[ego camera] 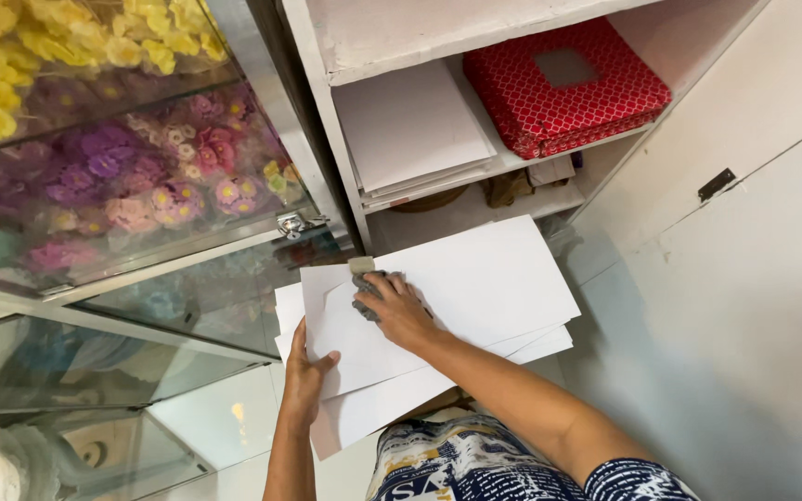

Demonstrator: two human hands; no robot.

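White shelving and a glass flower cabinet [113, 176] frame the scene. At centre, a stack of white sheets [475, 288] is gripped at its lower left edge by the left hand [303, 376], while a grey cloth [366, 289] is pressed flat on top under the right hand [401, 311]. Wiping appears partly done near the upper left corner; the right side looks untouched. Open room lies lower right.

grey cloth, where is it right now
In the head view the grey cloth sits just left of centre, pressed under the right hand on the top white sheet, below the shelf with the red box.
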